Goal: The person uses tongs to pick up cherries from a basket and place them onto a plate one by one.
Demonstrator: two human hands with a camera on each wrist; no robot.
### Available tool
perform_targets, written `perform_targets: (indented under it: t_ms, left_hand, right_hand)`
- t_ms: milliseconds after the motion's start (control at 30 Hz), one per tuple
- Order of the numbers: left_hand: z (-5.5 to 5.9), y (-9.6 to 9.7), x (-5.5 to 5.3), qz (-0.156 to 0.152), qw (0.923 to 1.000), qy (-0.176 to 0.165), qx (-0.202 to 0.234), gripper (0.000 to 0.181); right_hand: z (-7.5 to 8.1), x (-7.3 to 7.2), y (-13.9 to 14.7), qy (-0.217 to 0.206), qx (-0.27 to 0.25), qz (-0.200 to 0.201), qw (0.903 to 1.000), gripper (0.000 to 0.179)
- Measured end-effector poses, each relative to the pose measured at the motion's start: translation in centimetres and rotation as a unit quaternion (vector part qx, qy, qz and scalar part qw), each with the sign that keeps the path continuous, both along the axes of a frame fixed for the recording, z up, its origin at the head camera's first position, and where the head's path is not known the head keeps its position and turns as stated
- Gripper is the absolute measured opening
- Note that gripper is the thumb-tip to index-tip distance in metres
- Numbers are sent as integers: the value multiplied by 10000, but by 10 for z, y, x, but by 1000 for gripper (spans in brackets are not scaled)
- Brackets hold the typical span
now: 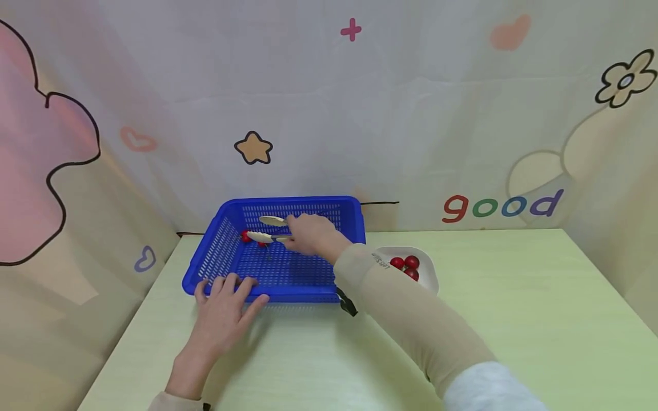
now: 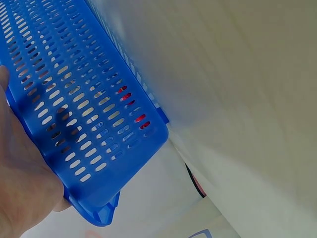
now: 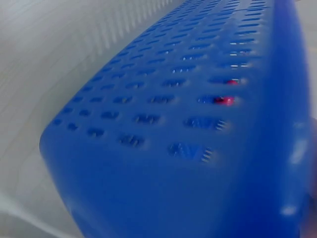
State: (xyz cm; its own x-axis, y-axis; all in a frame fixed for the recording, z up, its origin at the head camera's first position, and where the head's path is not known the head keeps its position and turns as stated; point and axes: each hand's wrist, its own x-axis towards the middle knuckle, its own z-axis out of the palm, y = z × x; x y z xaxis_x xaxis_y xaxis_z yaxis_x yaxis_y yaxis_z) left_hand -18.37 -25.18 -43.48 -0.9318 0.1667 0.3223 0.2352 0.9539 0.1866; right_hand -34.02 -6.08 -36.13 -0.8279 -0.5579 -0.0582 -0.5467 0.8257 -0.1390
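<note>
In the head view a blue perforated basket [image 1: 280, 298] stands on the table. My left hand [image 1: 221, 314] holds its near left rim, fingers over the edge and thumb along the front; the left wrist view shows the same hand at the rim. Over the basket's inside, my right hand [image 1: 311, 234] grips tongs with pale cream tips [image 1: 259, 236]. The two tips are spread apart. Beside the lower tip, a small red fruit [image 1: 245, 236] lies in the basket, and another red one is partly hidden under the tongs. Red also shows through the basket's holes in both wrist views.
To the basket's right, partly behind my right sleeve, sits a white dish [image 1: 430, 274] with 3 round red fruits [image 1: 411, 262]. A black strap-like piece [image 1: 346, 303] hangs near the basket's front right corner. A printed curtain [image 1: 308, 114] rises behind the table [image 1: 514, 297].
</note>
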Motion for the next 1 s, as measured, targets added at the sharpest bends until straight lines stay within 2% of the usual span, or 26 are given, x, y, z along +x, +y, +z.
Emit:
perform_targets:
  t_ms: [300, 467, 633, 800, 1000]
  left_hand:
    - [0, 0, 0, -50, 9999, 90, 40, 50]
    - [0, 0, -1, -24, 10000, 45, 30, 52]
    - [-1, -1, 0, -11, 10000, 61, 40, 51]
    - [-1, -2, 0, -18, 9999, 102, 30, 50]
    - [-3, -2, -1, -28, 9999, 113, -13, 49]
  right_hand:
    - [-12, -4, -12, 161, 292, 73, 9994, 47]
    - [-19, -4, -20, 119, 536, 51, 9985, 49]
    - [-25, -6, -27, 301, 789, 99, 9964, 50]
    - [-28, -7, -31, 428, 888, 131, 9950, 50]
    - [-31, -5, -32, 293, 865, 49, 9958, 54]
